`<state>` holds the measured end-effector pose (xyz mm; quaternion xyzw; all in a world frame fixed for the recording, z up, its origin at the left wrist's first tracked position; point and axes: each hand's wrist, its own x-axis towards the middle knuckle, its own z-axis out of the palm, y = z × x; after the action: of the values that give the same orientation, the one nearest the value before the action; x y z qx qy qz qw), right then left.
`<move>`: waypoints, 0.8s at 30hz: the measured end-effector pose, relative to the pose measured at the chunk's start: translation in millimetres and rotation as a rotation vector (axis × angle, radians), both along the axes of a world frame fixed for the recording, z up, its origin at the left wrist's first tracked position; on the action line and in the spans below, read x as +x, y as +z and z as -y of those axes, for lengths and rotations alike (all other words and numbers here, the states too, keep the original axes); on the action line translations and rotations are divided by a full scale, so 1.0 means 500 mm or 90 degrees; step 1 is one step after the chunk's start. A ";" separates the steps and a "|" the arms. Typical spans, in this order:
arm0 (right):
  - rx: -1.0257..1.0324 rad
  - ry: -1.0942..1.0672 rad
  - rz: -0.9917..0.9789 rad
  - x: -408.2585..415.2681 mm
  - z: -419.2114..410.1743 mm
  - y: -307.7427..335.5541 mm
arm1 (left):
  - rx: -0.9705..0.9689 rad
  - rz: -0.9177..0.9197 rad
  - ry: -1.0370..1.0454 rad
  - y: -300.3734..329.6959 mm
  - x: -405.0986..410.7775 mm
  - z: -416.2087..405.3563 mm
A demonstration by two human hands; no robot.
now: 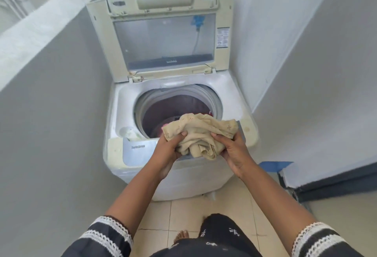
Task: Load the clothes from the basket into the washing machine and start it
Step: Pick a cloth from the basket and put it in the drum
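Washing machine [228,91] standing lid-up, dark clothes, prob. maroon, sitting in the drum [163,112]. Beige garment [204,134] hovering over front rim, left hand [169,150] & right hand [232,152] both gripping it bunched. Should carry it fwd past the rim, then let go.

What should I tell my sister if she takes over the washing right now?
Left hand and right hand: both grip the bunched beige cloth, held over the washer's front edge.
Washing machine: lid up; dark and pink clothes already in the drum.
The basket is out of view, so what remains cannot be told.
Left: drop the cloth in, load any remaining clothes, shut the lid, start the machine.
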<state>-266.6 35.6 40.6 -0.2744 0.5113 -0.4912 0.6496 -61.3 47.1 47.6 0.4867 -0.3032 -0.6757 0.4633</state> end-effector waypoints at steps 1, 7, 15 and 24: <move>0.005 0.015 -0.005 0.009 0.027 -0.001 | 0.007 -0.009 0.011 -0.007 0.009 0.020; 0.094 0.112 -0.018 0.050 0.188 -0.034 | 0.080 -0.021 0.108 -0.063 0.045 0.126; 0.213 0.235 -0.090 0.097 0.392 -0.111 | 0.242 -0.022 0.267 -0.121 0.065 0.284; 0.197 0.215 0.041 0.149 0.483 -0.139 | 0.197 -0.064 0.437 -0.138 0.086 0.380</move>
<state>-192.1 -206.2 -29.1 -0.2374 0.5067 -0.2993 0.7729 -18.1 -143.1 -21.5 0.5901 0.0060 -0.5422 0.5981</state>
